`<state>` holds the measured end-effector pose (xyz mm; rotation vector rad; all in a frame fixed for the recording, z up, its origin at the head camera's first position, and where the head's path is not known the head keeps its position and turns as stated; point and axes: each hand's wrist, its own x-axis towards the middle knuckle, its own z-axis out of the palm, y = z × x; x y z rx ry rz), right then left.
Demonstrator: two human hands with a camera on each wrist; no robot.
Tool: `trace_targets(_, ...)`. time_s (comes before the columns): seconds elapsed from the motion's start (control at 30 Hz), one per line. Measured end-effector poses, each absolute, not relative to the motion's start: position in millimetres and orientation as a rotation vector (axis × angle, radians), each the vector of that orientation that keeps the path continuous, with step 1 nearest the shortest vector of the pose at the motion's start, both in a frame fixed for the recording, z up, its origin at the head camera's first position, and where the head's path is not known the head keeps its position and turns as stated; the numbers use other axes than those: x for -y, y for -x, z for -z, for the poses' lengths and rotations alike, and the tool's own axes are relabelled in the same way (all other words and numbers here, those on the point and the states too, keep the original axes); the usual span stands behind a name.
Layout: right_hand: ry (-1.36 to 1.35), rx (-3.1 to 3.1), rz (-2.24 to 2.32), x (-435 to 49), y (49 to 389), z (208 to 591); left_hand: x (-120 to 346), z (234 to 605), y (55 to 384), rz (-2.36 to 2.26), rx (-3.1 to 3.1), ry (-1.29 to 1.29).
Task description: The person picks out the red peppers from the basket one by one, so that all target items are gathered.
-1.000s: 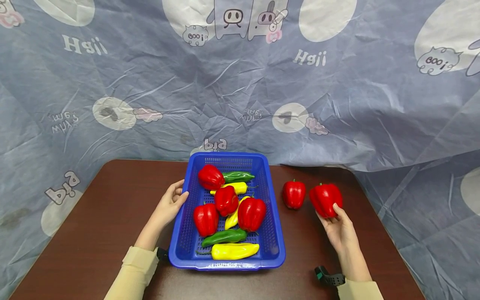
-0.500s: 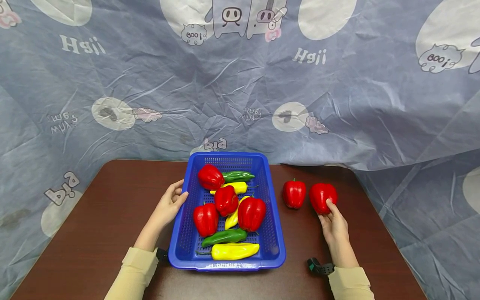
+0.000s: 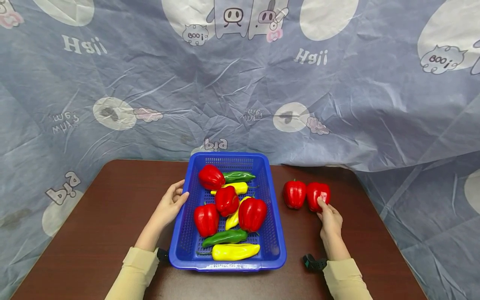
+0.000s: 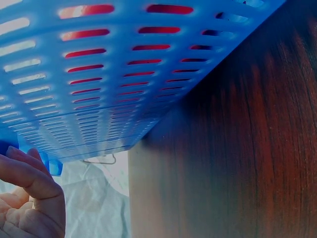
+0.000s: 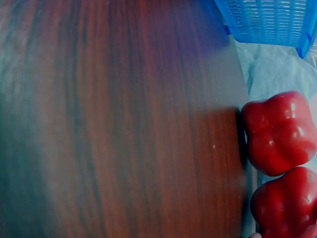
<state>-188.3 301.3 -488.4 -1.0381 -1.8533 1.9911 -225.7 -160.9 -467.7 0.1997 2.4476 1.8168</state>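
Observation:
A blue plastic basket (image 3: 278,233) stands mid-table, with red bell peppers, long yellow peppers and long green peppers lying inside. My left hand (image 3: 170,204) holds its left rim, thumb at the edge; in the left wrist view the bent fingers (image 4: 37,181) reach the rim. To the basket's right, my right hand (image 3: 331,221) grips a red bell pepper (image 3: 313,192), thumb on its near side. That pepper sits against another red bell pepper (image 3: 294,194) on its left. In the right wrist view the held pepper (image 5: 285,206) is below the other, and only a fingertip shows.
A dark brown wooden table (image 3: 93,216) carries everything. Behind it and at both sides hangs a grey-blue printed cloth (image 3: 225,83). Dark straps with small devices are on both wrists, the right device (image 3: 313,263) jutting inward above the table.
My right hand has moved left with the red bell pepper, bringing it from a small gap up against the other pepper. My left hand and the basket have stayed in place.

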Motion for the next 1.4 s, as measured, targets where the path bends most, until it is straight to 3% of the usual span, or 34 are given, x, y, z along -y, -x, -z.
trace_targets(1.1, 0.984, 1.947, -1.872, -307.8, 190.9, 491.0, 159.8, 466.2, 225.0, -1.844, -2.442, -0.206)
trace_targets(1.4, 0.918, 1.867, -1.738, -288.4, 185.5, 451.1, 160.8, 467.7, 226.4, -1.842, -2.454, -0.217)
